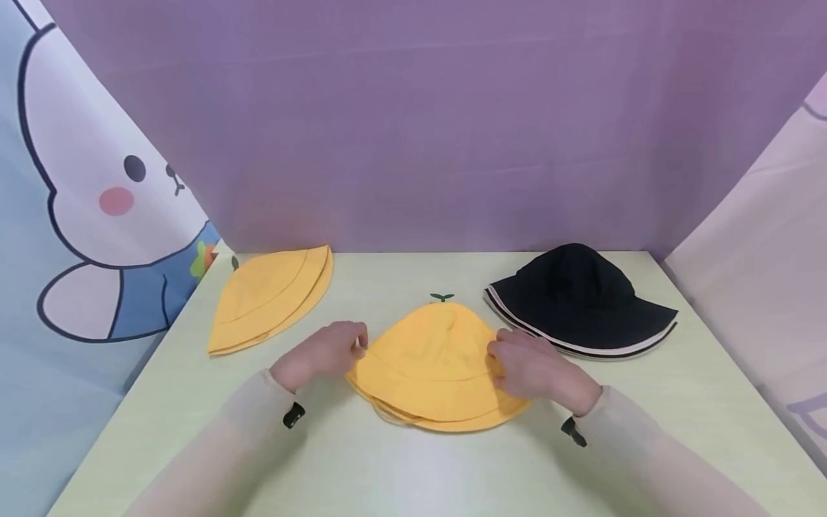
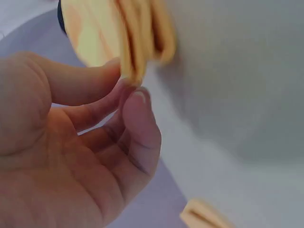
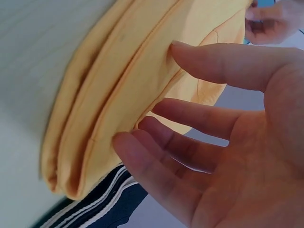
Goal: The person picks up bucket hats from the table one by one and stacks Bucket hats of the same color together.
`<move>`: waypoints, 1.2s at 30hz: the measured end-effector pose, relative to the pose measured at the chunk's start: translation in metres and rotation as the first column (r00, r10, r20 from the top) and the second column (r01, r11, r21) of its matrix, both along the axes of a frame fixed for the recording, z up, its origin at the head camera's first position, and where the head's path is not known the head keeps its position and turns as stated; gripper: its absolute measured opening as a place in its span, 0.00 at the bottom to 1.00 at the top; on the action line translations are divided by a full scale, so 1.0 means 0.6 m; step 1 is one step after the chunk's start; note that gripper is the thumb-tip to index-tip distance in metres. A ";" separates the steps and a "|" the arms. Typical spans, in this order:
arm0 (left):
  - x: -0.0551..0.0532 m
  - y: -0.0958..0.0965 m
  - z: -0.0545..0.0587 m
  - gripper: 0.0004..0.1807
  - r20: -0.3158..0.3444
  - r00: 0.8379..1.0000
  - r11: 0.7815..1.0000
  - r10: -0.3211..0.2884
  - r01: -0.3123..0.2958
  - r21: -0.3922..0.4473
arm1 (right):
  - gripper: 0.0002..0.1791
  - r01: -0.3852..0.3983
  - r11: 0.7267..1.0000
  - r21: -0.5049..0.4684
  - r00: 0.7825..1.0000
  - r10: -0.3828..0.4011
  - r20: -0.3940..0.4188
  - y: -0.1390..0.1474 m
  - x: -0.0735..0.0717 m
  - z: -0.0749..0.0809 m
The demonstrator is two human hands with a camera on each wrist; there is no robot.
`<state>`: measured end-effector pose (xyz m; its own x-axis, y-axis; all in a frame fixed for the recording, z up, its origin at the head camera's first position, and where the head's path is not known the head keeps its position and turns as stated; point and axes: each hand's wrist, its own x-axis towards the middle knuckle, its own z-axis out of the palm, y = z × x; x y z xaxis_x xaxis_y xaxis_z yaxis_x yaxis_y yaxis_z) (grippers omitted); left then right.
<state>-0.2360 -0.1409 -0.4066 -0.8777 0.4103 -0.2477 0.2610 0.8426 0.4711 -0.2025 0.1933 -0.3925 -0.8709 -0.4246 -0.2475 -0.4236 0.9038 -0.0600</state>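
Note:
A yellow bucket hat (image 1: 433, 366) with a small green sprout on its crown lies folded flat in the middle of the table. My left hand (image 1: 331, 349) pinches its left brim corner; in the left wrist view the thumb and fingertips (image 2: 137, 102) meet at the layered edge. At the hat's right side is my right hand (image 1: 533, 365). The right wrist view shows its thumb and loosely bent fingers (image 3: 204, 61) spread apart, their tips touching the yellow cloth.
Another yellow hat (image 1: 274, 294) lies folded at the back left of the pale green table (image 1: 413, 474). A black hat (image 1: 578, 301) with white brim stripes sits at the back right, close to my right hand. A purple cloth wall (image 1: 426, 129) rises behind.

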 end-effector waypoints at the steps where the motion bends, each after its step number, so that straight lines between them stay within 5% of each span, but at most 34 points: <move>1: -0.008 -0.005 0.004 0.04 -0.029 1.000 1.000 -0.011 0.010 -0.017 | 0.10 -0.002 1.000 0.003 1.000 0.002 0.003 0.000 -0.001 0.000; 7: -0.061 -0.032 0.021 0.05 -0.178 0.984 0.993 -0.002 -0.019 -0.120 | 0.09 0.003 1.000 0.002 0.999 -0.003 0.035 -0.001 -0.006 -0.001; 13: -0.112 -0.049 0.020 0.08 -0.302 0.948 0.965 0.097 -0.164 -0.206 | 0.10 0.001 1.000 -0.004 0.999 -0.001 0.042 -0.002 -0.006 0.000; 21: -0.153 -0.079 0.001 0.17 -0.342 0.912 0.916 0.226 -0.319 -0.244 | 0.12 -0.003 0.999 -0.037 0.998 0.005 0.067 -0.001 -0.018 0.001; 27: -0.166 -0.102 -0.020 0.20 -0.320 0.908 0.891 0.270 -0.362 -0.274 | 0.14 -0.027 0.999 -0.030 0.998 0.029 0.057 -0.005 -0.024 0.002; 36: -0.184 -0.099 -0.042 0.13 -0.312 0.929 0.881 0.199 -0.309 -0.358 | 0.14 -0.022 1.000 -0.002 0.999 0.022 0.043 -0.007 -0.024 0.000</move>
